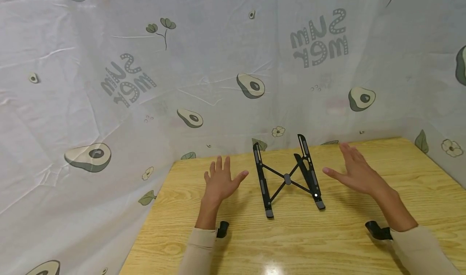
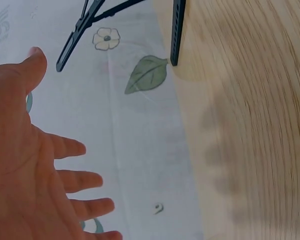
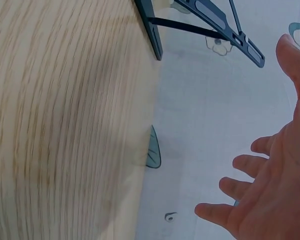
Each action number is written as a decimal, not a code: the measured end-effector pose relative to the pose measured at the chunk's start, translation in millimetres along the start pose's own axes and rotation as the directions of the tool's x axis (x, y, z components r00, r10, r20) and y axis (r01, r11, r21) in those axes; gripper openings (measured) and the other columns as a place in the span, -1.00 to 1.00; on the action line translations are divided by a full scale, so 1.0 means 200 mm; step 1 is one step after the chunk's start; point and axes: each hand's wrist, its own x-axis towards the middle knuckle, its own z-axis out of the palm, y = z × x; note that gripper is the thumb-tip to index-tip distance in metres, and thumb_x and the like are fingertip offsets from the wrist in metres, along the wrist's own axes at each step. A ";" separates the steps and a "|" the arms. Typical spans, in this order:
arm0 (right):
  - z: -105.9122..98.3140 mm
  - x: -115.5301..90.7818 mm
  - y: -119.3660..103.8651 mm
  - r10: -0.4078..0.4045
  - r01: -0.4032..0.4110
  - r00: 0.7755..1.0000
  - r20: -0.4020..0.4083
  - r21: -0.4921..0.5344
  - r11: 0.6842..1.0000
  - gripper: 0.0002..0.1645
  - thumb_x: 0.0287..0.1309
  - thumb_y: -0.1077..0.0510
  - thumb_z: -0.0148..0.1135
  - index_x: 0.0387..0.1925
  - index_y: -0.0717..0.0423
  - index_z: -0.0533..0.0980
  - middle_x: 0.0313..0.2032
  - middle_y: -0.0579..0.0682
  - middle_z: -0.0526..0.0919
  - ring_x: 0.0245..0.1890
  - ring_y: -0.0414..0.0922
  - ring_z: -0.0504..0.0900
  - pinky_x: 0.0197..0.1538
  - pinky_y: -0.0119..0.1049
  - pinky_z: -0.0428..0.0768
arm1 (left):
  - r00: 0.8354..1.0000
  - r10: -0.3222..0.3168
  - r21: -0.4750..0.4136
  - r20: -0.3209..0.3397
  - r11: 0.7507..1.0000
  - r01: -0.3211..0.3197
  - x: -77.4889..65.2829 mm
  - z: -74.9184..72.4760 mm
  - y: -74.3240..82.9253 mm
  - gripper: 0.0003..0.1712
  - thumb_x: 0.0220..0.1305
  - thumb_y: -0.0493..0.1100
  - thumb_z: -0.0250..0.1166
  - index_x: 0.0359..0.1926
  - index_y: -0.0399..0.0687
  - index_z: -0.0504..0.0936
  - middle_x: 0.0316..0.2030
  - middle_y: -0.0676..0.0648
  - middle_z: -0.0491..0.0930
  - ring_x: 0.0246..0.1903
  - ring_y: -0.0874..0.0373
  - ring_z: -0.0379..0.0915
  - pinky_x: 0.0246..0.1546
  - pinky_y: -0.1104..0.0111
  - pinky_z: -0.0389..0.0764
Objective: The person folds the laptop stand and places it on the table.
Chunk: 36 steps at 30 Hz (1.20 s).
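Two bare hands flank a black, X-braced folding stand with slotted side rails (image 1: 287, 179), which rests on a yellow wood-grain tabletop (image 1: 298, 244), below and right of centre in the head view. The left hand (image 1: 220, 184), left of the stand, has its fingers extended and fanned, the thumb directed towards the near rail. The right hand (image 1: 360, 176), in the right part of the frame, is likewise extended, its thumb pointing inward; both are apart from the stand. Thin struts cross at a rounded grey hub; grey pads line the rails. Behind hangs a creased, pale sheet (image 1: 211, 56), printed with avocados, leaves and lettering. Beige fabric sleeves (image 1: 200, 246) cover both forearms.
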 end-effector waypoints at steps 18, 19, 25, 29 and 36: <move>0.09 0.11 -0.06 -0.045 0.045 0.998 -0.035 -0.007 0.999 0.33 0.46 -0.40 0.22 0.67 0.45 -0.15 0.59 0.63 -0.01 0.54 0.64 0.06 0.43 0.65 0.16 | 0.999 0.033 -0.042 -0.007 0.999 -0.033 0.06 0.07 0.13 0.05 0.53 0.42 0.17 0.69 -0.17 0.14 0.63 -0.38 0.17 0.56 -0.47 0.18 0.36 -0.40 0.43; 0.09 0.11 -0.06 -0.048 0.048 0.998 -0.037 -0.006 0.999 0.33 0.45 -0.40 0.23 0.67 0.45 -0.14 0.59 0.63 -0.01 0.54 0.64 0.06 0.43 0.65 0.16 | 0.999 0.036 -0.046 -0.007 0.998 -0.036 0.06 0.07 0.13 0.05 0.53 0.42 0.17 0.69 -0.17 0.14 0.62 -0.38 0.17 0.55 -0.48 0.18 0.35 -0.40 0.45; 0.13 0.14 -0.09 -0.057 0.057 0.998 -0.038 0.001 0.998 0.32 0.44 -0.40 0.25 0.67 0.44 -0.11 0.59 0.61 0.03 0.53 0.63 0.09 0.44 0.63 0.19 | 0.999 0.032 -0.069 0.006 0.997 -0.032 0.07 0.09 0.17 0.06 0.53 0.43 0.17 0.71 -0.13 0.11 0.63 -0.35 0.16 0.53 -0.48 0.23 0.30 -0.38 0.51; 0.15 0.16 -0.11 -0.069 0.070 0.997 -0.032 0.012 0.997 0.30 0.45 -0.38 0.25 0.65 0.47 -0.09 0.59 0.60 0.04 0.53 0.62 0.10 0.46 0.60 0.20 | 0.999 0.032 -0.087 0.020 0.996 -0.030 0.08 0.11 0.19 0.06 0.53 0.43 0.16 0.71 -0.11 0.09 0.63 -0.35 0.17 0.50 -0.49 0.28 0.30 -0.36 0.52; 0.19 0.18 -0.13 -0.061 0.062 0.998 -0.029 0.031 0.998 0.28 0.46 -0.38 0.25 0.66 0.46 -0.07 0.60 0.58 0.03 0.54 0.61 0.09 0.47 0.60 0.19 | 0.998 0.046 -0.119 0.038 0.992 -0.042 0.09 0.12 0.22 0.07 0.54 0.46 0.12 0.72 -0.10 0.06 0.60 -0.35 0.24 0.47 -0.45 0.35 0.29 -0.31 0.56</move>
